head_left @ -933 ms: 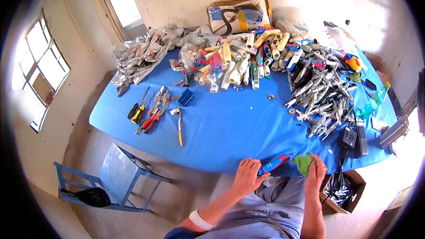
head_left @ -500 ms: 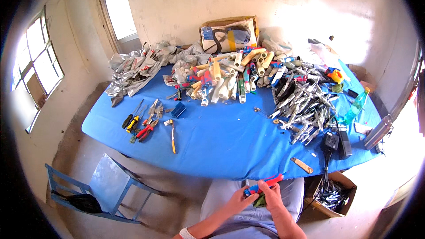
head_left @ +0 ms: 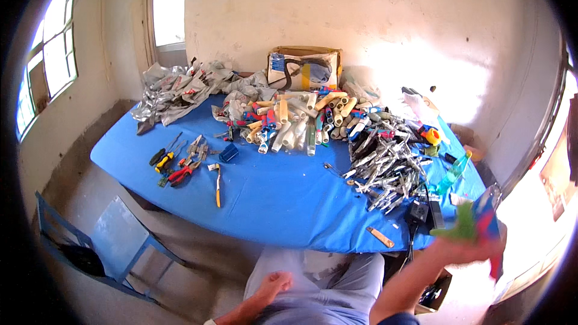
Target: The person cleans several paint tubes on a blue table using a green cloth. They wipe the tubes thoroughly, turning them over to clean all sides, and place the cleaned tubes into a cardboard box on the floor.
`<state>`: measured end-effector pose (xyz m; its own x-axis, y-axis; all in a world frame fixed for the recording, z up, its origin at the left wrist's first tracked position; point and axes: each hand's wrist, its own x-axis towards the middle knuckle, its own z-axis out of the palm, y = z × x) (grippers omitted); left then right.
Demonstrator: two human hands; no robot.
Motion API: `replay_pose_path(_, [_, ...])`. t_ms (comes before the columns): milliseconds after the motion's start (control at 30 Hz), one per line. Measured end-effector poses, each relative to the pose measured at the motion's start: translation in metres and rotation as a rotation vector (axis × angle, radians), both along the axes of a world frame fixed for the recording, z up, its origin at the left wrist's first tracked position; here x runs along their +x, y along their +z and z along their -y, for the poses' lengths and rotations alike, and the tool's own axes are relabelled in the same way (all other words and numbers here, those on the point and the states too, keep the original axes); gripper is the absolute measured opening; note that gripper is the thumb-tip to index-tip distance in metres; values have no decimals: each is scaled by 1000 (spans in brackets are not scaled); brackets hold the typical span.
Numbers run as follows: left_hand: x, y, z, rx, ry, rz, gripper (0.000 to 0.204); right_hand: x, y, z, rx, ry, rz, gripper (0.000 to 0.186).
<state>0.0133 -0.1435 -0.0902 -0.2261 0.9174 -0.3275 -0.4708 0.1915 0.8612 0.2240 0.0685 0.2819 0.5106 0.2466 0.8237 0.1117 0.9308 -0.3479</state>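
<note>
The hands are held well apart. By the right hand [head_left: 472, 250], raised beside the near right corner of the bench, a green cloth [head_left: 462, 224] and a red-and-blue piece [head_left: 485, 225] are grasped together; both are blurred. The left hand [head_left: 277, 283] is held low over the lap with its fingers curled in; whether anything is enclosed cannot be told.

Ahead of both hands the bench [head_left: 271, 216] is spread with blue cloth. Well to the left of the left hand, a blue chair [head_left: 120, 235] is seen on the floor. Far ahead and left of that hand, crumpled silvery wrappers [head_left: 180, 93] are piled. Straight ahead of it, at the far side, pale tubular pieces [head_left: 301, 114] are heaped among red and blue ones, and a printed carton [head_left: 325, 72] is set behind them. Ahead and left of the right hand, slender metal parts [head_left: 385, 162] are heaped. A cardboard box [head_left: 444, 283] is partly hidden below the right forearm.

Beyond the right hand a green bottle [head_left: 454, 174] is laid slanting, and just to that hand's left a black adapter [head_left: 416, 212] is placed. Forward and left of the left hand, red-handled pliers [head_left: 179, 176], screwdrivers [head_left: 168, 156] and a yellow-handled tool [head_left: 218, 195] are laid out, with a blue block [head_left: 229, 153] just beyond. Between the hands, near the bench's front edge, a flat brown piece [head_left: 380, 237] is seen.
</note>
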Motion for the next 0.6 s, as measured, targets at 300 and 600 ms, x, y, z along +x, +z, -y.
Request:
replay_pose_path(300, [-6,28,-26,159,233,75,33,-114,85,-70,-349,237,444,40])
replay_pose_path(600, [-15,-11,6,92,137,212,29,-71,-184,-41,-833,667,893,21])
